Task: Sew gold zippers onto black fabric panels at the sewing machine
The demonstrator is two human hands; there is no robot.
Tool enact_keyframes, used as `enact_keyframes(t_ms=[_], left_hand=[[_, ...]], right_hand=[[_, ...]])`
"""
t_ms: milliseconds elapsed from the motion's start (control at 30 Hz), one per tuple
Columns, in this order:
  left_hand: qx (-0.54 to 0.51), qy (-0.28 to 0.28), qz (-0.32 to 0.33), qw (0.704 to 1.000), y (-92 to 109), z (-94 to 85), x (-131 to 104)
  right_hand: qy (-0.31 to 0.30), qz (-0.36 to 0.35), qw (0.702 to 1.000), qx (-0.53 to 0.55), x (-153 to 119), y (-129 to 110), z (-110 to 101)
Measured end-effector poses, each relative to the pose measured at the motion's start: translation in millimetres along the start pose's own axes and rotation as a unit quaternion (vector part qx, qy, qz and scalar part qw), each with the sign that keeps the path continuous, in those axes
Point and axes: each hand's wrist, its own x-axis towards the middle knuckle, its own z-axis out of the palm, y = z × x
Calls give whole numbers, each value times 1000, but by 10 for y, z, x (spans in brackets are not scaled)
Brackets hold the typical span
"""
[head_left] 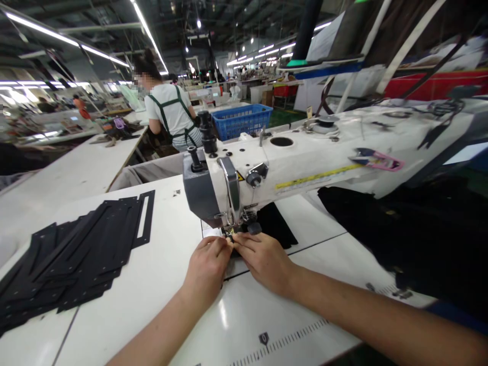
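Observation:
A white sewing machine (316, 157) stands on a white table (152, 315). Black fabric (276, 226) lies under its needle area and extends behind and to the right of it. Right in front of the presser foot, my left hand (210, 262) has its fingers pinched at the fabric's near edge. My right hand (265, 259) rests beside it with fingers together on the same black fabric, the fingertips of both hands nearly touching. What lies beneath the fingers is mostly hidden.
Flat black cut pieces (87, 249) are piled on the left. More dark cloth (427, 239) covers the right side. Pink-handled snips (377, 158) lie on the machine arm. Beyond it are a blue basket (242, 122) and a person in a green-strapped apron (171, 114).

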Motion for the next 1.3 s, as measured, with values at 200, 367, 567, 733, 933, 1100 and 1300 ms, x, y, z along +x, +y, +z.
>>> enact_keyframes(t_ms=[200,367,567,733,933,1100,1300], left_hand=[[28,3,-49,998,127,-66,-164],[42,-19,11,999,115,-68,-206],[66,-31,65,995,46,-53,-122],[71,-37,74,994,-18,-26,-66],[62,-18,66,996,-124,17,-34],[28,-14,33,999,-149,21,-65],[12,-11,16,1000,-122,20,-73]], right_hand=[[-18,10,1000,5,-125,-71,-71],[-35,0,999,-21,-176,-73,-49],[-36,-17,999,-26,-115,-16,-61],[-40,-15,999,-25,-42,34,-55],[-5,-9,1000,-10,57,104,-22],[-8,-9,1000,-5,84,125,-6],[-42,18,999,3,75,107,2]])
